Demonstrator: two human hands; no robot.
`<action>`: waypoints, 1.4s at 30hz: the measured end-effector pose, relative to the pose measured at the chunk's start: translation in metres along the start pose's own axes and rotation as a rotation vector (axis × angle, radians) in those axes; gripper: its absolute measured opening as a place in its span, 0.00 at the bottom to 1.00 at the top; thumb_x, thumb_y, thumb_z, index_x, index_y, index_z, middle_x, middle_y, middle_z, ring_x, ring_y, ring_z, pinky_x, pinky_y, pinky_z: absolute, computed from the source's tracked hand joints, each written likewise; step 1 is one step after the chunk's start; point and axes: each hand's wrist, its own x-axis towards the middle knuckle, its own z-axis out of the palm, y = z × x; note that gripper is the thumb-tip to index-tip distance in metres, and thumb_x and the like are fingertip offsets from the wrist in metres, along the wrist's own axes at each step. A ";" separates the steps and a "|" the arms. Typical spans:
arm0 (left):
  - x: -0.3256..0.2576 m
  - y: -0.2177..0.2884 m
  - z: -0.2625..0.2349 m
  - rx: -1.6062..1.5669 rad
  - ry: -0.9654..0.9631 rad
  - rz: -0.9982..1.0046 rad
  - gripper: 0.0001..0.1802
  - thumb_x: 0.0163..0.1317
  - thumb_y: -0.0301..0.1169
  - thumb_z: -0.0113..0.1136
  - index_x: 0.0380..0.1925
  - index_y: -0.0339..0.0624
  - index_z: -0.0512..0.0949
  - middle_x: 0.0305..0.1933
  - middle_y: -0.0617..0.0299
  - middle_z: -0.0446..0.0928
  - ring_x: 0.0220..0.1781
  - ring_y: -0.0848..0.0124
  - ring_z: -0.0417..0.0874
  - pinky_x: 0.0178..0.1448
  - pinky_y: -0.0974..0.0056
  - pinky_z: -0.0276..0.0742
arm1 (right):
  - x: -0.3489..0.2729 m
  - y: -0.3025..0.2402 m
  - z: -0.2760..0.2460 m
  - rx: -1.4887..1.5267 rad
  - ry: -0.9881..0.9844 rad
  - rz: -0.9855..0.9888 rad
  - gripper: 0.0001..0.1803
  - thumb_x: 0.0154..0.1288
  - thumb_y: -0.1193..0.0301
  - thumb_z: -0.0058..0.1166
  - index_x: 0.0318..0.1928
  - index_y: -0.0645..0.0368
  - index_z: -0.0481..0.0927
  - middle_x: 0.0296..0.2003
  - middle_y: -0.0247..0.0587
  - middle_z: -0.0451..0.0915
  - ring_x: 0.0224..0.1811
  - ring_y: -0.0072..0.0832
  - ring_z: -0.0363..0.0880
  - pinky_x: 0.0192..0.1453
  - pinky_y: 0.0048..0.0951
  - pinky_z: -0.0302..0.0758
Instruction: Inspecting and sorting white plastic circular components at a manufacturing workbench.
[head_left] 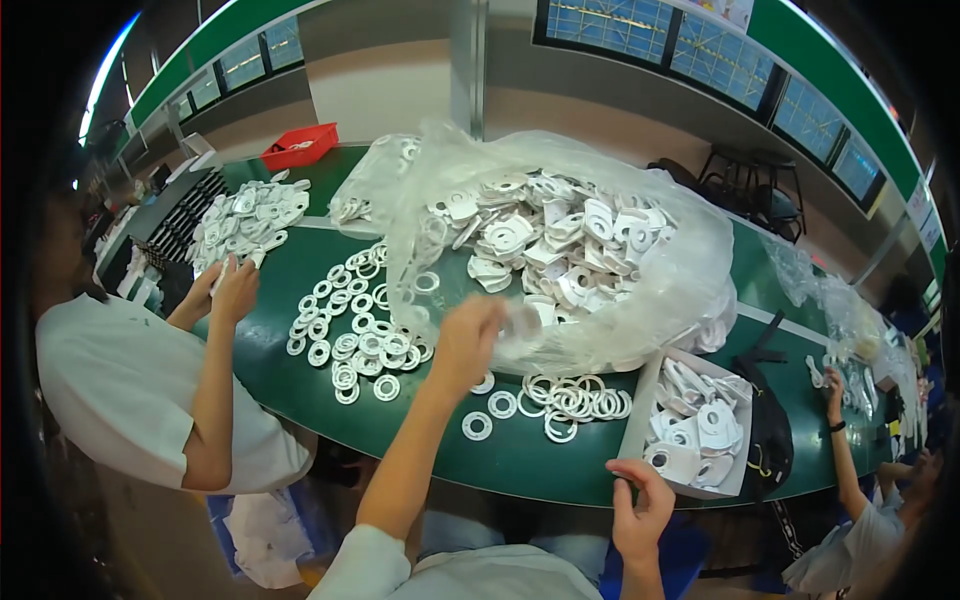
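White plastic parts [560,240] fill the clear bag [690,270] just beyond the left hand [470,335], whose blurred grip cannot be told. Right hand [640,510], fingers loosely curled, grasps nothing, just below the parts box [640,420].

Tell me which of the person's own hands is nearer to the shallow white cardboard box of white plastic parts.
Right. The right hand pinches at the near corner of the box; the left hand is raised at the clear plastic bag.

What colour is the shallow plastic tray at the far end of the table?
Red; the shallow plastic tray shows best in the head view, upper left.
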 end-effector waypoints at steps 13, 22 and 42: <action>-0.116 0.041 0.018 -0.010 -0.278 -0.259 0.08 0.52 0.26 0.66 0.34 0.39 0.82 0.28 0.58 0.78 0.28 0.63 0.79 0.34 0.64 0.74 | -0.029 0.041 0.028 0.432 -0.331 0.647 0.14 0.67 0.79 0.49 0.51 0.68 0.79 0.36 0.35 0.82 0.34 0.16 0.77 0.39 0.17 0.73; -0.109 0.025 0.030 0.398 -0.068 -0.174 0.15 0.43 0.26 0.71 0.35 0.42 0.83 0.40 0.58 0.74 0.44 0.59 0.75 0.44 0.59 0.73 | -0.030 0.055 0.033 0.890 -0.174 0.889 0.18 0.70 0.75 0.45 0.56 0.72 0.73 0.47 0.45 0.81 0.45 0.26 0.81 0.50 0.26 0.77; -0.168 0.051 0.020 0.099 -0.054 0.247 0.19 0.39 0.21 0.69 0.36 0.46 0.84 0.41 0.65 0.81 0.43 0.63 0.80 0.43 0.63 0.78 | -0.021 0.040 0.060 0.742 -0.235 0.674 0.20 0.63 0.83 0.53 0.55 0.67 0.69 0.43 0.46 0.82 0.43 0.23 0.81 0.47 0.22 0.77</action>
